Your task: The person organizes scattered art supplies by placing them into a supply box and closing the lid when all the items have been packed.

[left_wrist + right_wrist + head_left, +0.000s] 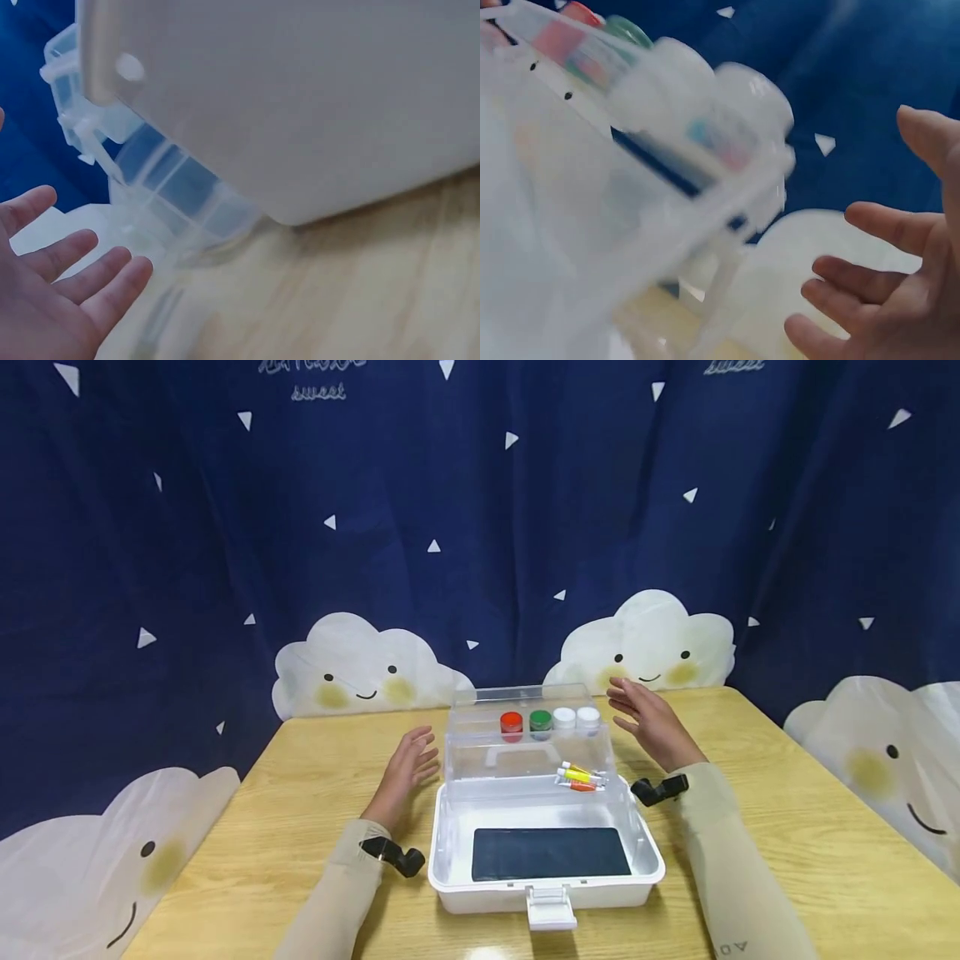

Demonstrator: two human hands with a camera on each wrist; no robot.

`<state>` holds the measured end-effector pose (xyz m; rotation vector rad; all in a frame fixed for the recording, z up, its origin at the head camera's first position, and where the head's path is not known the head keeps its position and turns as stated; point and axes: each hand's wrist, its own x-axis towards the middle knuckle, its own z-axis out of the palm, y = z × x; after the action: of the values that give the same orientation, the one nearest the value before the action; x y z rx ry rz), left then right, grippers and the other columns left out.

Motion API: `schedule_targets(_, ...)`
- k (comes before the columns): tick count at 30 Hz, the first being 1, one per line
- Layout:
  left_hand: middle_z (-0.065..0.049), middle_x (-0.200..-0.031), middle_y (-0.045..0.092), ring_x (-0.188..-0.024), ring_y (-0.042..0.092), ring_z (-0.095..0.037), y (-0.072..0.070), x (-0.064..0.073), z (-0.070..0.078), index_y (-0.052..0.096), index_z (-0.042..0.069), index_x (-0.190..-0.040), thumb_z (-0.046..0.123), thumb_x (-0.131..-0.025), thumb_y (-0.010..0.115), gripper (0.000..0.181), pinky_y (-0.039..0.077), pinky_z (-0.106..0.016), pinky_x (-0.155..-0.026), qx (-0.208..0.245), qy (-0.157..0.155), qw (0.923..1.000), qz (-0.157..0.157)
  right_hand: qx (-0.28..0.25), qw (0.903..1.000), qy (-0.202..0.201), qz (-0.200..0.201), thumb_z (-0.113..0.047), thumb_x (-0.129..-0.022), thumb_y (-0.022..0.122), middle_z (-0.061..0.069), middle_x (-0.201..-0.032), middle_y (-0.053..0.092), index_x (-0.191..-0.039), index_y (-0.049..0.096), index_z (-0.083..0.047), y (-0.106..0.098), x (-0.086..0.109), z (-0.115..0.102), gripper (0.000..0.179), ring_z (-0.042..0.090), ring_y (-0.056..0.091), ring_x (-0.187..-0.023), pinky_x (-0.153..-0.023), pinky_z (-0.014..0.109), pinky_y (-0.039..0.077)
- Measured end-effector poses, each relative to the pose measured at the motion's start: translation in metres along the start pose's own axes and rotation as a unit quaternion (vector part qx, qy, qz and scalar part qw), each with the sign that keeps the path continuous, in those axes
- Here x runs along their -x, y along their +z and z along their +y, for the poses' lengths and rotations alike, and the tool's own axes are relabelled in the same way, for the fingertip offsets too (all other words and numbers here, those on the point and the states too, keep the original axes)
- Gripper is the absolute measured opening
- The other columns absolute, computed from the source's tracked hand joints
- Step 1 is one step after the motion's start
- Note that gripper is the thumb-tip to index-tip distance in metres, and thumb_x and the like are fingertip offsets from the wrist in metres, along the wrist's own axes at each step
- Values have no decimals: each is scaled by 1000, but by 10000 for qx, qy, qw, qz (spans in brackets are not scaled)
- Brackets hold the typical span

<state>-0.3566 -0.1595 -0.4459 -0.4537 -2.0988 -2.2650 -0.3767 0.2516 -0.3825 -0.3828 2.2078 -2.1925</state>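
Observation:
A white plastic storage box [465, 900] stands unlatched on the table, its clear tiered trays [480, 758] raised toward the back. A red-lidded jar [512, 725], a green-lidded jar [540, 723] and two white-lidded jars [588, 718] sit in the upper tray. Small paint tubes [579, 777] lie in the lower tray, and a dark rectangular pad [551, 853] is in the base. My left hand [408, 768] hovers left of the trays with fingers spread, holding nothing. On the other side, my right hand [651, 720] is beside the upper tray, fingers extended and apart from it.
The wooden table [315, 810] extends on both sides of the box. Behind it hangs a dark blue curtain [390, 527] with clouds and white triangles. The box's front latch [551, 910] hangs down toward the near side.

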Motion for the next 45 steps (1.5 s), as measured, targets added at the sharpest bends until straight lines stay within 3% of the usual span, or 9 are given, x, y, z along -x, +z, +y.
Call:
schedule_targets(5, -22, -152, 28, -135, 35, -42, 5, -1, -5, 30, 6, -147, 37, -102, 41, 56, 35, -52, -105, -130, -154, 9998, -50, -867, 9957, 304, -114, -52, -98, 40, 23, -155, 21, -152, 23, -8, -16, -5, 27, 72, 35, 23, -142, -111, 51, 22)
schedule_targets(11, -21, -153, 27, -137, 34, -38, 12, 0, -8, 29, 9, -148, 32, -104, 39, 51, 37, -50, -104, -424, -294, 9986, -143, -2205, 9715, 816, -302, -51, -97, 46, 18, -159, 13, -155, 13, -13, -26, -4, 50, 77, 31, 20, -144, -112, 46, 24)
schedule_targets(16, -21, -150, 33, -132, 40, -39, 11, 0, -12, 32, 10, -147, 31, -103, 43, 50, 39, -46, -103, -669, -199, 9975, -65, -2391, 9634, 1117, -480, -48, -98, 46, 14, -160, 12, -155, 12, -17, -28, -3, 60, 74, 30, 22, -143, -111, 45, 28)
schedule_targets(20, -21, -148, 36, -129, 44, -38, 10, -1, -16, 33, 8, -146, 34, -101, 48, 54, 41, -44, -102, -936, -57, 9956, -42, -2321, 9640, 1119, -651, -43, -101, 44, 16, -159, 11, -155, 11, -14, -29, -2, 67, 70, 23, 35, -136, -109, 44, 31)
schedule_targets(24, -17, -148, 38, -129, 45, -33, 9, 1, -18, 37, 7, -144, 35, -99, 52, 55, 42, -42, -101, -1147, -140, 9933, -15, -2125, 9682, 915, -953, -32, -105, 38, 19, -158, 15, -154, 9, -7, -29, -1, 73, 63, 14, 50, -125, -104, 38, 39)
schedule_targets(31, -10, -143, 47, -125, 51, -28, 8, 5, -20, 43, 14, -143, 42, -94, 58, 59, 37, -47, -105, -1382, -393, 9896, -55, -1654, 9768, 802, -1101, -16, -105, 39, 5, -143, 44, -152, 11, 0, -26, 2, 79, 57, 11, 56, -118, -96, 30, 46)
schedule_targets(39, -10, -141, 51, -129, 47, -31, 10, 6, -21, 46, 18, -143, 53, -88, 62, 67, 30, -52, -108, -1566, -752, 9847, 94, -1077, 9855, 871, -979, -6, -101, 46, 8, -143, 42, -149, 18, 8, -22, 2, 83, 57, 6, 58, -111, -93, 25, 47)
schedule_targets(45, -14, -141, 51, -130, 46, -32, 10, 6, -20, 47, 13, -142, 52, -88, 62, 68, 30, -51, -108, -1658, -734, 9833, 148, -722, 9884, 782, -1084, -7, -101, 46, 22, -152, 28, -148, 19, 11, -21, 2, 83, 56, 4, 56, -112, -95, 25, 45)
